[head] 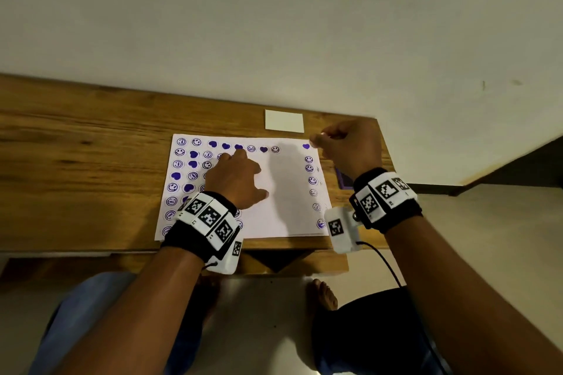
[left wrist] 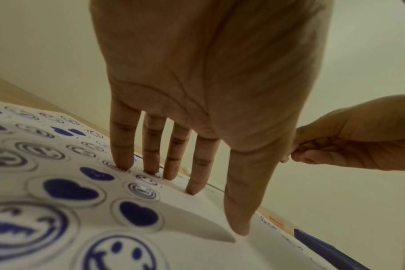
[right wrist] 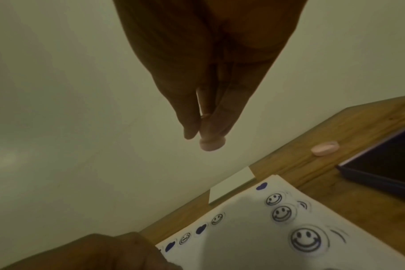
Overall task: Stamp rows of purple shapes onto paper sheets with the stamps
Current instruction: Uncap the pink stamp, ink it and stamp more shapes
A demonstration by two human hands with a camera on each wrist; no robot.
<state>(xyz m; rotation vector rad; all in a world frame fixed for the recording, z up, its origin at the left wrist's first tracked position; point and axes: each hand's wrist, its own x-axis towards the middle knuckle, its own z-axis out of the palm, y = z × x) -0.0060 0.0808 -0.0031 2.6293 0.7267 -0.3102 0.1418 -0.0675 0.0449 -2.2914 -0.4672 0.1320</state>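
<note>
Right hand (right wrist: pixel 210 76) pinches a pink stamp (right wrist: pixel 212 143) above the paper (head: pixel 280 192); left hand (head: pixel 236 179) presses flat on it.

The paper (head: pixel 274 192) is white, printed with purple hearts (head: pixel 194 154) and purple-outlined smiley faces (head: pixel 309 159). The bench (head: pixel 76 161) is brown wood grain. The stamp (right wrist: pixel 212 143) is pale pink, as is a second stamp (right wrist: pixel 324 148). The ink pad (right wrist: pixel 382 164) is dark blue-purple. The card (head: pixel 284 121) is plain white.

Left hand (head: pixel 236 178) lies flat with fingers spread; right hand (head: pixel 350 143) is raised, fingertips pinched together.
</note>
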